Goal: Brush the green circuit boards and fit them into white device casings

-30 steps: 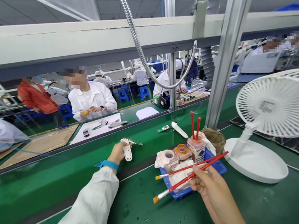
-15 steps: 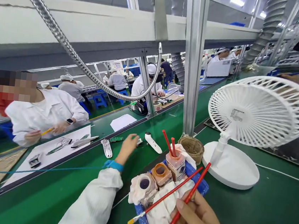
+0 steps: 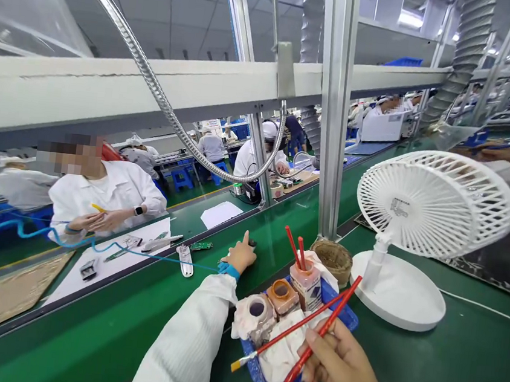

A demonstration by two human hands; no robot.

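Note:
My left hand point(image 3: 241, 256) reaches over the green conveyor belt, index finger stretched forward and the other fingers curled. A small dark end point(image 3: 252, 243) shows at the fingers; the rest of that thing is hidden by the hand. In my right hand point(image 3: 332, 360) is a thick red brush point(image 3: 293, 371), held slantwise; its bristles do not show. A thinner red brush with yellow bristles point(image 3: 283, 335) lies across a blue tray point(image 3: 254, 370). Inside the tray are an orange-rimmed bottle point(image 3: 283, 295), a tissue-wrapped jar point(image 3: 253, 318), crumpled tissue and a bottle point(image 3: 306, 283) with two red sticks.
A white fan point(image 3: 378, 271) stands to the right, beside a brown round bowl point(image 3: 334, 260). White casing point(image 3: 185, 261) and a green circuit board point(image 3: 201, 245) lie on the belt. A metal post point(image 3: 328, 162) rises behind the tray; a co-worker point(image 3: 109, 194) sits opposite.
My left hand has closed in on the white casing piece with the dark end, which no longer shows except for a dark end. The view has shifted left and up. My right hand keeps its brush.

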